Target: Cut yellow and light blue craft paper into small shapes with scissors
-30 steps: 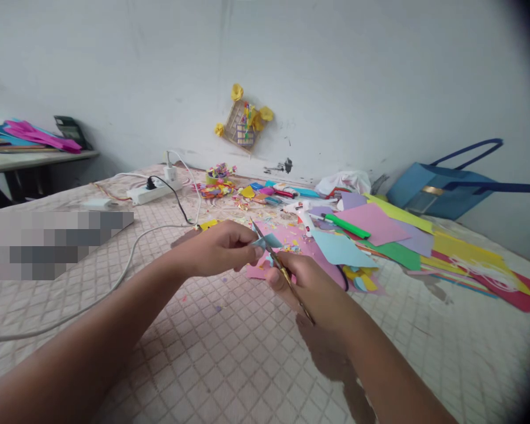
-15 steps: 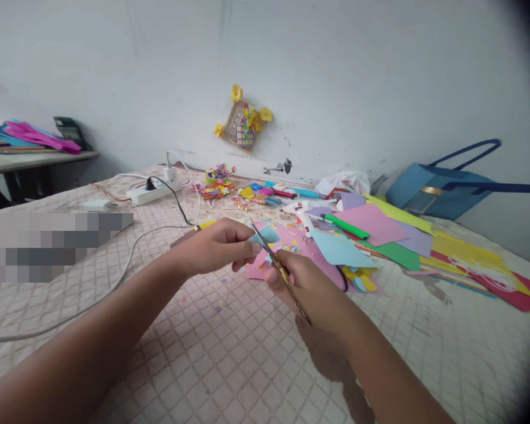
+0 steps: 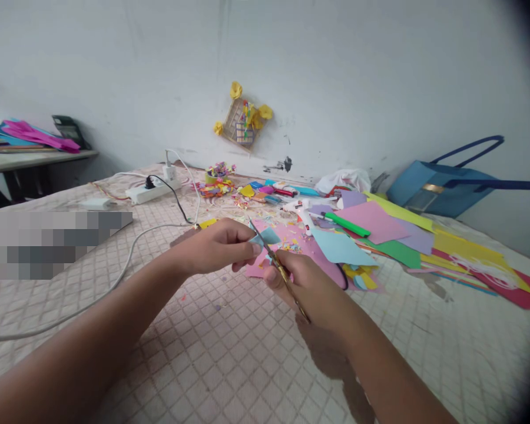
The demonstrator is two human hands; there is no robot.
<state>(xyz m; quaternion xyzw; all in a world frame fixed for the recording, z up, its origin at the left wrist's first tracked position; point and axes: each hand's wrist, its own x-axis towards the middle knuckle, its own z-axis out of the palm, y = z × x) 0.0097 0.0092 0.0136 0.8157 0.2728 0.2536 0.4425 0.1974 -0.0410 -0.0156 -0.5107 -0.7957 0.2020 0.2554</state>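
Note:
Between its thumb and fingers, my left hand [image 3: 223, 246] pinches a small piece of light blue paper [image 3: 268, 236]. My right hand [image 3: 302, 282] is closed round a pair of gold-handled scissors [image 3: 277, 265]. The scissor blades point up and to the left, across the blue paper close to my left fingertips. Whether the blades cut into the paper I cannot tell. Below and beyond both hands lies a pink sheet [image 3: 311, 250] strewn with small paper scraps [image 3: 294, 240].
A white glue gun [image 3: 301, 211] and a green cutter [image 3: 347, 224] lie past my right hand. Coloured sheets [image 3: 371, 221] spread to the right, before a blue bag [image 3: 441, 188]. Left are a power strip [image 3: 152, 191] and a white cable [image 3: 130, 259] across the quilted cloth [image 3: 194, 353].
Both hands keep nearly the same place. The light blue paper has tilted slightly against the scissor blades, and the view has shifted a little.

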